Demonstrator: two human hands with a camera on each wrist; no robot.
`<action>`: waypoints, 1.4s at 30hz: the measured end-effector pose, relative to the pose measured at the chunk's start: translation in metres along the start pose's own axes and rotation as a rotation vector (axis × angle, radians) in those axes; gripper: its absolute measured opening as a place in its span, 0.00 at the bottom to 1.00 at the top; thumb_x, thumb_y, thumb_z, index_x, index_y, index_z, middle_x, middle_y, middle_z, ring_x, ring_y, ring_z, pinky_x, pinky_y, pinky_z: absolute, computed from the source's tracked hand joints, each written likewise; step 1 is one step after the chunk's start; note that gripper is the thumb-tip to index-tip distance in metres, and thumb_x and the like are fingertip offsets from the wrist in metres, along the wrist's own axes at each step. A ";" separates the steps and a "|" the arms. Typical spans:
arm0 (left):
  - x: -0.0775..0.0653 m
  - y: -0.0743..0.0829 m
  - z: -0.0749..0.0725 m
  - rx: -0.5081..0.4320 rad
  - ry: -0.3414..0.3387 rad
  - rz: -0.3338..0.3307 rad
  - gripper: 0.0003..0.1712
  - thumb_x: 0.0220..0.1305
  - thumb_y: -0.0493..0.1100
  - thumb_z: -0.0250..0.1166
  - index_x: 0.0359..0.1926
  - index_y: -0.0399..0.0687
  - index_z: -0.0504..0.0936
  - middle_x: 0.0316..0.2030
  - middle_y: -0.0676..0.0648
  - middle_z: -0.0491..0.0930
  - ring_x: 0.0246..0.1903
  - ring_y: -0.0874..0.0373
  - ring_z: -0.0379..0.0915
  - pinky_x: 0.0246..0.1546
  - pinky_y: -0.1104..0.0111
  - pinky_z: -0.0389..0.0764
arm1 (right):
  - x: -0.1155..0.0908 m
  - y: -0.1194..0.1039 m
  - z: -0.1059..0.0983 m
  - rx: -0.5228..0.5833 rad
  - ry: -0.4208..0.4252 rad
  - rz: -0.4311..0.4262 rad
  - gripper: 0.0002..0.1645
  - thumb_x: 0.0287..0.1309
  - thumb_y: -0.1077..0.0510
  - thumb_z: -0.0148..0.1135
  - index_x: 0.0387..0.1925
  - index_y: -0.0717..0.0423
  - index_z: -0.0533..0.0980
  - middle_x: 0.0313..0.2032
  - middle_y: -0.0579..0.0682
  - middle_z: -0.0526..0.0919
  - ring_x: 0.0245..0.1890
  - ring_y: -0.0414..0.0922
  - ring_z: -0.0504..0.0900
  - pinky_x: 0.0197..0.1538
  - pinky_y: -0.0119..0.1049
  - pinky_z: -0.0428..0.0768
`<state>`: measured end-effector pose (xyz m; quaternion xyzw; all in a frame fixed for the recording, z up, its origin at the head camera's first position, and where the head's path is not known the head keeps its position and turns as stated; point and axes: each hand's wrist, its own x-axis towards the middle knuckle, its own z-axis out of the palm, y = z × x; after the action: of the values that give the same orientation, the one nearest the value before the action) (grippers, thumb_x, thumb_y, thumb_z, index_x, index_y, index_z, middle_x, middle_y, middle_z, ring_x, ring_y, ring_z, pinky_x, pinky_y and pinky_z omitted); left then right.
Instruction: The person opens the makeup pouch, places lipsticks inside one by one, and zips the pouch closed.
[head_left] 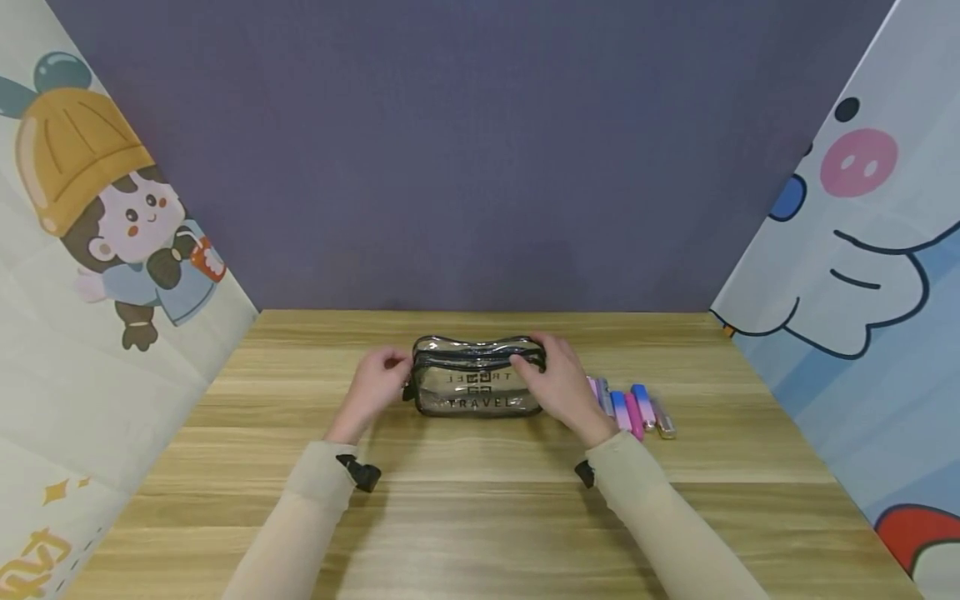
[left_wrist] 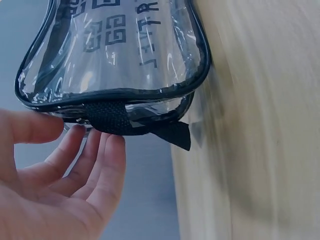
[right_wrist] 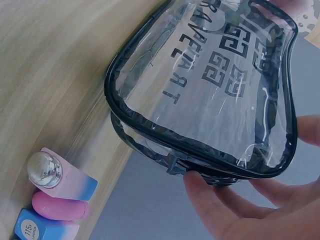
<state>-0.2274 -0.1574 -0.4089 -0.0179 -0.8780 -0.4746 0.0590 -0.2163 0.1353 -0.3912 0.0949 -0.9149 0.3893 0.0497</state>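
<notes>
A clear pouch point(head_left: 480, 385) with black piping, a zipper along its top and TRAVEL printed on it stands upright on the wooden table. At its left end, my left hand point(head_left: 378, 382) has thumb and fingertips against the corner, beside a black fabric tab point(left_wrist: 107, 117). My right hand point(head_left: 558, 379) grips the upper right end, thumb on the near side and fingers around the back. The right wrist view shows these fingertips at the pouch's end seam, close to the zipper end point(right_wrist: 176, 162).
Right of the pouch, several small lipstick-like tubes point(head_left: 633, 412) in pink, blue and metallic tones lie in a group, partly behind my right wrist. A dark grey panel point(head_left: 480, 167) rises behind the wooden table point(head_left: 465, 517). Cartoon-printed sheets point(head_left: 67, 400) flank both sides.
</notes>
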 end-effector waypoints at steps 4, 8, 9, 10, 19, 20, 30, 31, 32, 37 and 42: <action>0.001 -0.005 -0.001 -0.059 -0.047 -0.047 0.14 0.71 0.36 0.58 0.50 0.29 0.81 0.43 0.36 0.83 0.39 0.49 0.80 0.44 0.61 0.84 | 0.000 0.000 0.000 -0.006 -0.002 0.000 0.42 0.69 0.35 0.56 0.74 0.54 0.62 0.71 0.61 0.66 0.70 0.62 0.65 0.70 0.62 0.65; 0.002 -0.010 -0.002 -0.093 -0.084 -0.065 0.14 0.71 0.35 0.57 0.50 0.28 0.81 0.44 0.35 0.83 0.40 0.50 0.81 0.46 0.61 0.85 | -0.001 0.000 0.000 -0.008 -0.007 0.006 0.43 0.69 0.35 0.56 0.75 0.54 0.62 0.71 0.61 0.65 0.70 0.62 0.65 0.70 0.63 0.65; 0.002 -0.011 -0.003 -0.095 -0.090 -0.066 0.14 0.70 0.35 0.57 0.50 0.28 0.81 0.44 0.35 0.83 0.41 0.49 0.81 0.46 0.61 0.85 | -0.001 0.000 0.000 -0.008 -0.007 0.009 0.43 0.69 0.34 0.56 0.75 0.54 0.62 0.71 0.61 0.65 0.70 0.62 0.65 0.70 0.63 0.65; 0.002 -0.011 -0.003 -0.089 -0.096 -0.067 0.14 0.69 0.35 0.58 0.49 0.28 0.82 0.44 0.35 0.83 0.41 0.49 0.81 0.47 0.61 0.85 | -0.001 0.000 0.000 -0.007 -0.008 0.010 0.43 0.69 0.34 0.56 0.75 0.54 0.62 0.71 0.61 0.65 0.70 0.62 0.65 0.70 0.63 0.65; 0.003 -0.015 -0.008 -0.028 -0.152 -0.060 0.13 0.64 0.34 0.64 0.48 0.34 0.84 0.46 0.38 0.85 0.47 0.47 0.80 0.49 0.56 0.81 | -0.001 0.000 0.000 -0.005 -0.008 0.007 0.43 0.70 0.35 0.56 0.74 0.55 0.62 0.71 0.61 0.65 0.70 0.62 0.65 0.70 0.63 0.65; 0.003 -0.015 -0.008 -0.029 -0.157 -0.057 0.12 0.64 0.34 0.64 0.48 0.34 0.84 0.46 0.38 0.85 0.47 0.46 0.79 0.49 0.55 0.81 | -0.001 0.000 0.000 -0.006 -0.008 0.006 0.43 0.69 0.35 0.56 0.74 0.55 0.62 0.71 0.61 0.65 0.70 0.62 0.64 0.70 0.63 0.64; 0.002 -0.015 -0.008 -0.013 -0.155 -0.061 0.09 0.63 0.32 0.65 0.44 0.36 0.83 0.44 0.39 0.84 0.45 0.46 0.79 0.48 0.55 0.81 | 0.000 0.001 0.001 -0.016 -0.016 -0.006 0.43 0.70 0.34 0.55 0.75 0.56 0.62 0.72 0.62 0.64 0.71 0.62 0.63 0.71 0.63 0.63; 0.002 -0.014 -0.007 -0.010 -0.155 -0.062 0.09 0.63 0.32 0.65 0.44 0.36 0.83 0.44 0.39 0.84 0.46 0.46 0.79 0.48 0.56 0.81 | 0.000 0.001 0.001 -0.016 -0.017 -0.005 0.43 0.70 0.34 0.55 0.75 0.56 0.61 0.72 0.62 0.64 0.71 0.62 0.63 0.71 0.63 0.63; 0.002 -0.014 -0.007 -0.004 -0.153 -0.062 0.09 0.63 0.32 0.65 0.44 0.36 0.83 0.44 0.39 0.84 0.46 0.46 0.79 0.48 0.56 0.81 | 0.000 0.001 0.001 -0.015 -0.019 -0.004 0.44 0.70 0.34 0.55 0.75 0.55 0.61 0.72 0.62 0.64 0.71 0.62 0.63 0.71 0.63 0.63; 0.003 -0.013 -0.007 0.024 -0.137 -0.049 0.08 0.61 0.33 0.64 0.42 0.38 0.82 0.43 0.40 0.83 0.46 0.46 0.78 0.48 0.56 0.80 | 0.000 0.001 0.000 -0.011 -0.018 -0.005 0.44 0.70 0.34 0.55 0.75 0.55 0.61 0.73 0.61 0.63 0.71 0.62 0.63 0.71 0.63 0.63; 0.005 -0.014 -0.007 0.036 -0.105 -0.037 0.05 0.59 0.34 0.65 0.38 0.40 0.82 0.39 0.43 0.84 0.43 0.49 0.78 0.43 0.61 0.78 | 0.000 0.002 0.000 -0.015 -0.015 -0.009 0.43 0.70 0.35 0.55 0.75 0.56 0.61 0.72 0.62 0.64 0.70 0.62 0.64 0.71 0.63 0.64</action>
<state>-0.2330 -0.1707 -0.4162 -0.0255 -0.8886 -0.4579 0.0047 -0.2166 0.1366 -0.3926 0.1016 -0.9176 0.3817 0.0454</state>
